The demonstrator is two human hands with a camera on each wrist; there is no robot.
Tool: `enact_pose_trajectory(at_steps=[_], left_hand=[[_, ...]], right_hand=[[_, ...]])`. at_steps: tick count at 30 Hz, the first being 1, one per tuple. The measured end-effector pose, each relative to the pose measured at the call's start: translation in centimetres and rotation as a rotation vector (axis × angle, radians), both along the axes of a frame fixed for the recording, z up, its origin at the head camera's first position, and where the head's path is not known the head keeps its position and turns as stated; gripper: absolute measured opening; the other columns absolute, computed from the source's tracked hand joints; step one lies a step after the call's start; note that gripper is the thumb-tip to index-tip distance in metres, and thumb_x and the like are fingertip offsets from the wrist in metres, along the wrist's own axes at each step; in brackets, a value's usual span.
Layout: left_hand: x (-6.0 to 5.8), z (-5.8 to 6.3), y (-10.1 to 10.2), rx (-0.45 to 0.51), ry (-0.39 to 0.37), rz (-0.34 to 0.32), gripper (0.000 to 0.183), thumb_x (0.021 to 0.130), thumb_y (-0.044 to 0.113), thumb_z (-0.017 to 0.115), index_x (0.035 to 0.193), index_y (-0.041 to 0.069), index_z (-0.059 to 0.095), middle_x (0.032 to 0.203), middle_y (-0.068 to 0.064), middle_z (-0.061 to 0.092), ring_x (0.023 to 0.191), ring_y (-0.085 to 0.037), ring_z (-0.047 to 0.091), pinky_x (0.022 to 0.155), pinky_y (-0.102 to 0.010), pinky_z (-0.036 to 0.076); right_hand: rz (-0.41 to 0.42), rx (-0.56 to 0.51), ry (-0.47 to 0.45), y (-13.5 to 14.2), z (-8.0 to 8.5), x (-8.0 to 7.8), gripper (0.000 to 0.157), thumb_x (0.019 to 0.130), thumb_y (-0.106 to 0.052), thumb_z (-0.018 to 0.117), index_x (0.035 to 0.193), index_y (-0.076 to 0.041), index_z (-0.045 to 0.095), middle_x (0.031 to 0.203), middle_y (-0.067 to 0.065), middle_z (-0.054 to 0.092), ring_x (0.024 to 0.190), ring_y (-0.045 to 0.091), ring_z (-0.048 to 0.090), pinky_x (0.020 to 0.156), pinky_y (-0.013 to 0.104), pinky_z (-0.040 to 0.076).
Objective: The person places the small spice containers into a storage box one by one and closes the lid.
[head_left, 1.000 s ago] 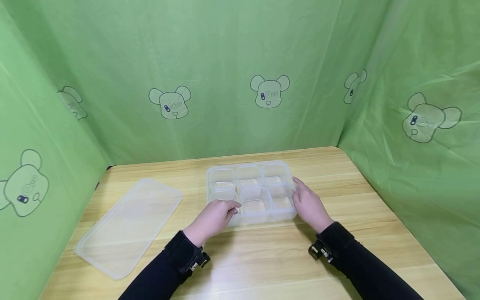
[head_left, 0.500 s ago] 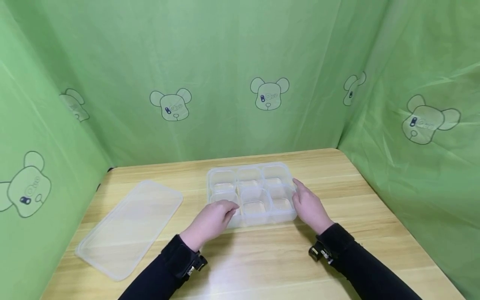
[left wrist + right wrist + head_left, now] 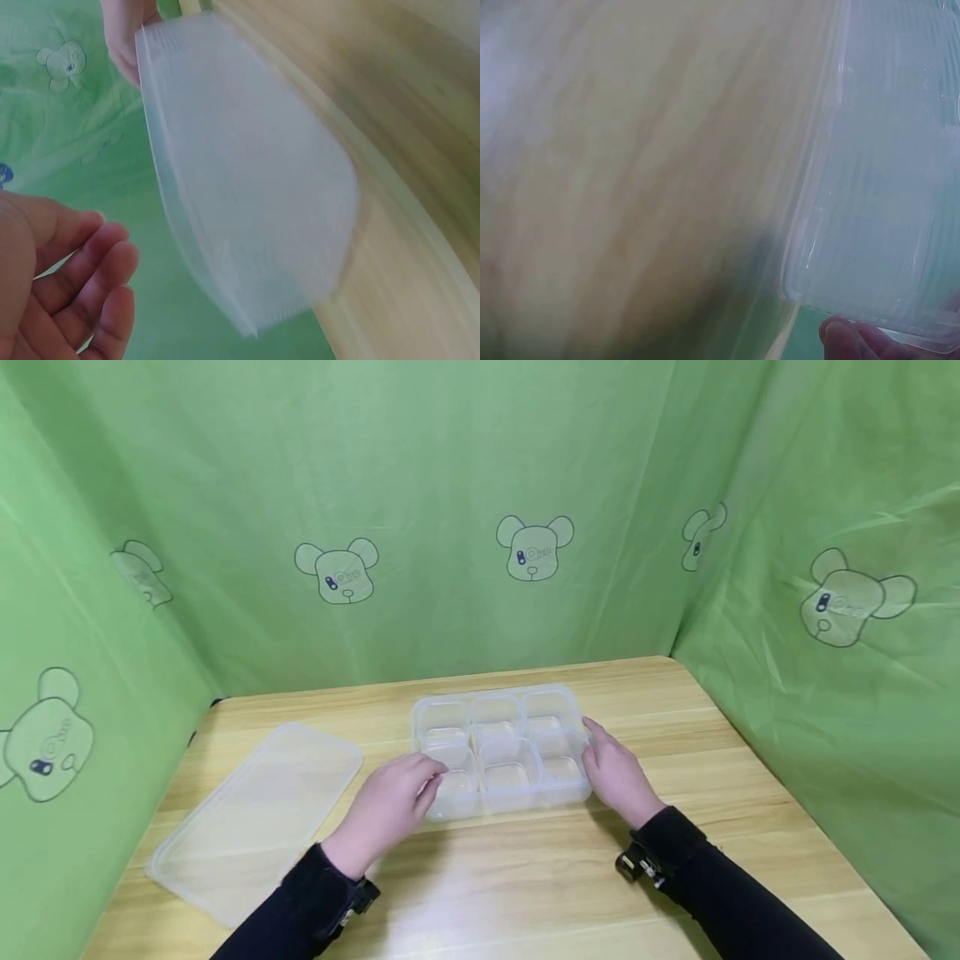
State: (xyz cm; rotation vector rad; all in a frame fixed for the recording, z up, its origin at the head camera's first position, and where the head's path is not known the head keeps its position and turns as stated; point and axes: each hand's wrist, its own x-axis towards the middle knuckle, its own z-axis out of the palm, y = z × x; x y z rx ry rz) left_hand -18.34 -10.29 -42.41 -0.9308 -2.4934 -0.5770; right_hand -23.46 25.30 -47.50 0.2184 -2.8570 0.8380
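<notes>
Black sleeves (image 3: pixel 757 893) were seen reaching in from the near edge, a small device strapped at each wrist. Left hand (image 3: pixel 390 806): bent at the knuckles, fingers loosely curled with thumb brought near the index tip, nothing held; in the left wrist view a gap was left between it and the box. Its fingertips were pointed at the near-left compartment, whose left side was partly covered by it. Right hand (image 3: pixel 618 777): laid against the right end of the clear plastic container (image 3: pixel 510 797), index finger stretched along the side, thumb set nearer; contact was made, but whether it was gripped or only pressed could not be told.

The container was placed on the wooden table (image 3: pixel 525 893), right of centre, upright, six compartments in two rows, slightly turned. The translucent lid (image 3: pixel 258 818) was laid flat to its left, well apart; its near right edge was overlapped by the left sleeve.

Behind, the table was closed in by a green curtain (image 3: pixel 427 468), printed with bear heads (image 3: pixel 532 556). Each visible face was marked in dark blue beside pale lettering, too faint to be read surely.
</notes>
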Motion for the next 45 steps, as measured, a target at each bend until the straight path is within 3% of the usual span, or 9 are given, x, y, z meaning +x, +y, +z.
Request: enact_pose_trajectory(at_steps=[8, 13, 16, 20, 25, 31, 36, 39, 45], left_hand=[[0.3, 0.3, -5.1, 0.012, 0.037, 0.168, 0.012, 0.093, 0.009, 0.069, 0.104, 0.006, 0.072, 0.097, -0.006, 0.072, 0.089, -0.023, 0.069, 0.082, -0.042, 0.056], [0.1, -0.3, -8.2, 0.028, 0.040, 0.283, 0.014, 0.093, 0.008, 0.067, 0.105, 0.002, 0.072, 0.099, -0.011, 0.073, 0.090, -0.029, 0.069, 0.082, -0.047, 0.055], [-0.2, -1.0, -10.0, 0.020, 0.013, 0.354, 0.016, 0.093, 0.007, 0.065, 0.106, 0.000, 0.071, 0.102, -0.015, 0.073, 0.093, -0.034, 0.069, 0.084, -0.050, 0.053], [-0.5, -2.0, -12.5, 0.005, -0.055, 0.445, 0.019, 0.093, 0.007, 0.063, 0.108, -0.002, 0.070, 0.106, -0.020, 0.071, 0.095, -0.040, 0.067, 0.085, -0.055, 0.051], [-1.1, -2.9, -15.3, -0.001, -0.115, 0.549, 0.023, 0.093, 0.007, 0.061, 0.112, -0.007, 0.066, 0.111, -0.028, 0.067, 0.098, -0.047, 0.062, 0.086, -0.060, 0.047], [-1.6, -3.9, -18.4, -0.025, -0.194, 0.657, 0.032, 0.093, 0.009, 0.057, 0.118, -0.011, 0.063, 0.119, -0.034, 0.062, 0.105, -0.053, 0.056, 0.088, -0.063, 0.044], [-1.9, -4.2, -21.0, -0.072, -0.310, 0.716, 0.043, 0.095, 0.013, 0.053, 0.124, -0.018, 0.054, 0.123, -0.040, 0.055, 0.111, -0.059, 0.051, 0.092, -0.067, 0.040], [-2.1, -4.1, -22.3, -0.102, -0.429, 0.749, 0.052, 0.096, 0.017, 0.049, 0.129, -0.023, 0.046, 0.128, -0.045, 0.048, 0.115, -0.062, 0.046, 0.094, -0.069, 0.038], [-2.4, -4.2, -24.1, -0.138, -0.590, 0.752, 0.054, 0.099, 0.021, 0.042, 0.124, -0.028, 0.043, 0.122, -0.048, 0.048, 0.109, -0.063, 0.048, 0.090, -0.065, 0.043]], right_hand=[[-0.007, 0.001, -0.005, 0.0, -0.1, 0.0, 0.051, 0.106, -0.016, 0.036, 0.153, 0.004, 0.031, 0.145, 0.032, 0.045, 0.121, 0.049, 0.054, 0.100, 0.061, 0.043], [-0.011, 0.008, -0.005, 0.1, 0.0, 0.1, 0.051, 0.106, -0.016, 0.036, 0.153, 0.004, 0.031, 0.145, 0.032, 0.045, 0.119, 0.049, 0.055, 0.099, 0.061, 0.043], [-0.007, 0.002, -0.007, 0.0, 0.0, 0.1, 0.052, 0.106, -0.016, 0.036, 0.153, 0.004, 0.031, 0.144, 0.033, 0.046, 0.102, 0.045, 0.063, 0.094, 0.059, 0.047], [-0.002, 0.003, -0.003, 0.1, -0.1, 0.1, 0.052, 0.105, -0.016, 0.037, 0.152, 0.004, 0.031, 0.142, 0.033, 0.048, 0.087, 0.036, 0.063, 0.089, 0.056, 0.049], [-0.009, 0.007, 0.005, 0.2, -0.2, 0.0, 0.051, 0.105, -0.015, 0.037, 0.152, 0.004, 0.032, 0.141, 0.032, 0.050, 0.082, 0.034, 0.062, 0.085, 0.055, 0.050], [-0.012, -0.002, 0.005, 0.0, -0.1, 0.0, 0.052, 0.105, -0.016, 0.037, 0.153, 0.003, 0.031, 0.143, 0.032, 0.048, 0.113, 0.044, 0.060, 0.097, 0.059, 0.046], [-0.004, -0.008, 0.001, -0.2, 0.0, 0.2, 0.051, 0.105, -0.015, 0.037, 0.152, 0.004, 0.032, 0.132, 0.032, 0.057, 0.078, 0.030, 0.062, 0.082, 0.052, 0.051], [-0.008, -0.006, 0.003, -0.1, 0.2, 0.4, 0.051, 0.105, -0.015, 0.038, 0.152, 0.004, 0.032, 0.130, 0.031, 0.058, 0.070, 0.024, 0.056, 0.078, 0.050, 0.051], [-0.010, 0.000, 0.000, 0.0, 0.4, 0.5, 0.051, 0.105, -0.016, 0.037, 0.153, 0.004, 0.031, 0.139, 0.032, 0.051, 0.094, 0.036, 0.064, 0.092, 0.056, 0.049]])
